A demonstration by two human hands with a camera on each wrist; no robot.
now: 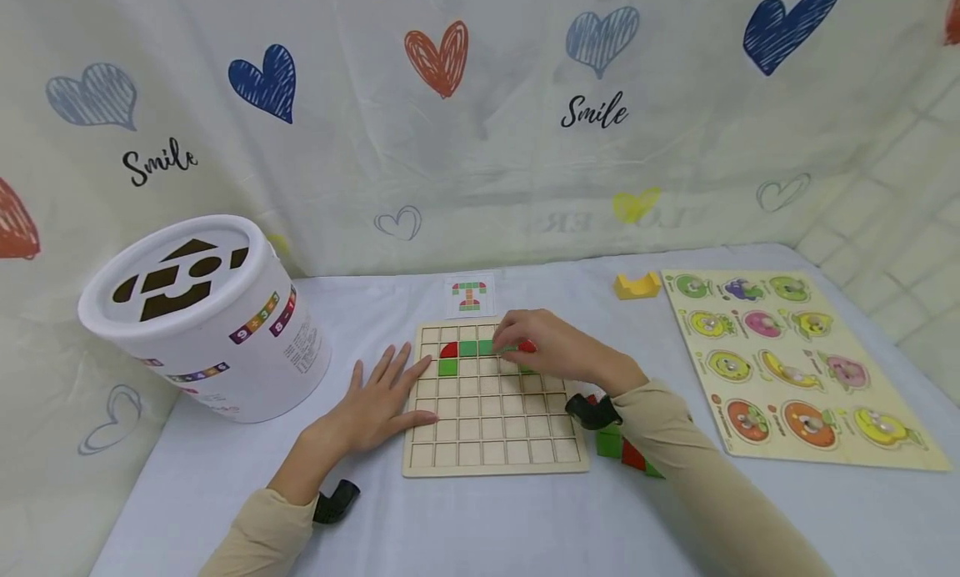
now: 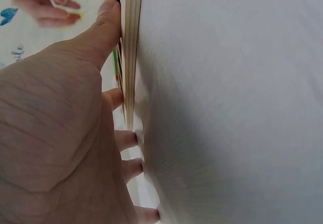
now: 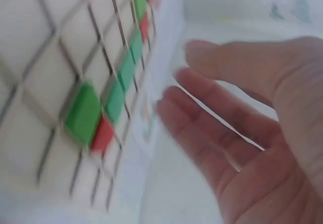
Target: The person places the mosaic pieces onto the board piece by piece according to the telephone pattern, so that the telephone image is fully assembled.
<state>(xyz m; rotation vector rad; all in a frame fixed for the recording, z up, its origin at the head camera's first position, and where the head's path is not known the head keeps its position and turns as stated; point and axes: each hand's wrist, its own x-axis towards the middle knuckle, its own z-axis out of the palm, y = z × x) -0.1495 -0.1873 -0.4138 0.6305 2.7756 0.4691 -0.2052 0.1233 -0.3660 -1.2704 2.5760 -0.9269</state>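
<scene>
A wooden grid board (image 1: 459,454) lies on the table. Near its far edge sits a row of blocks: a rounded red block (image 1: 449,350), several green blocks (image 1: 468,348) and another red block (image 1: 528,346) at the right. Below the left end is a green block (image 1: 447,367); another green block (image 3: 83,114) lies beside the right-hand red one. My left hand (image 1: 367,412) spreads flat, thumb on the board's left edge, other fingertips on the cloth and rim. My right hand (image 1: 555,348) hovers over the row with loosely bent fingers, nothing between them in the right wrist view.
A small pattern card (image 1: 470,295) lies behind the board. Loose green and red blocks (image 1: 609,444) lie at its right, partly under the right forearm. A yellow block (image 1: 637,287) and a fruit puzzle board (image 1: 693,335) lie further right; a white bucket (image 1: 300,352) stands left.
</scene>
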